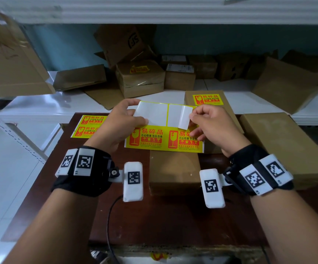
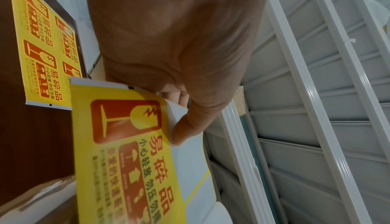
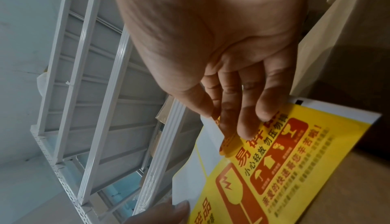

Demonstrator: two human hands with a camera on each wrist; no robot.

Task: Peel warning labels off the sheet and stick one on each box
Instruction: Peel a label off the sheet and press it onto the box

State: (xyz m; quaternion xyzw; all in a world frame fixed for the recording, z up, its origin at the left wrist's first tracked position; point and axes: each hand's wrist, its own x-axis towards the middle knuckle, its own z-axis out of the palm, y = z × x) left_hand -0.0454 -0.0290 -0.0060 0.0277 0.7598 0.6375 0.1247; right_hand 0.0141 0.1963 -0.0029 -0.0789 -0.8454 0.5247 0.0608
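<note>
I hold a label sheet (image 1: 154, 130) over a plain cardboard box (image 1: 173, 172). Its upper row is bare white backing; its lower row carries two yellow warning labels. My left hand (image 1: 133, 115) pinches the sheet's left edge, thumb on top, as the left wrist view shows with the left hand (image 2: 179, 107) on the sheet (image 2: 126, 144). My right hand (image 1: 194, 119) pinches the lifted edge of the right label (image 1: 185, 117), white back showing. In the right wrist view, the right hand (image 3: 213, 117) holds that curled flap (image 3: 221, 144).
A second label sheet (image 1: 89, 126) lies on the dark table (image 1: 173, 216) at the left. A box bearing a label (image 1: 207, 100) stands behind, and an unlabelled box (image 1: 280, 145) to the right. The white shelf (image 1: 40, 109) beyond holds several cartons.
</note>
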